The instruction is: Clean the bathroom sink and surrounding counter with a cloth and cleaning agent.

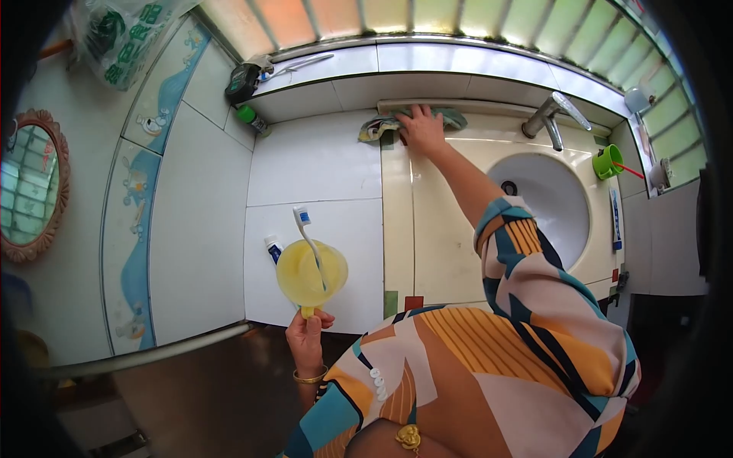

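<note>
My left hand (308, 338) grips the handle of a yellow plastic cup (298, 275) near the counter's front edge. A white and blue toothbrush (309, 235) stands in that cup. Partly hidden behind the cup, a toothpaste tube (274, 249) with a white cap lies on the white tiles. Far forward, my right hand (422, 129) presses down on a crumpled patterned cloth (454, 118) at the back of the counter, by the wall. Its fingers are spread over the cloth, and whether they grasp it I cannot tell.
A sink basin (550, 200) and a chrome faucet (552, 120) are at the right. Beyond them are a green cup (607, 162) and a toothpaste tube (615, 220). A green-capped bottle (252, 119) stands in the back left corner. An oval mirror (31, 186) is at the far left.
</note>
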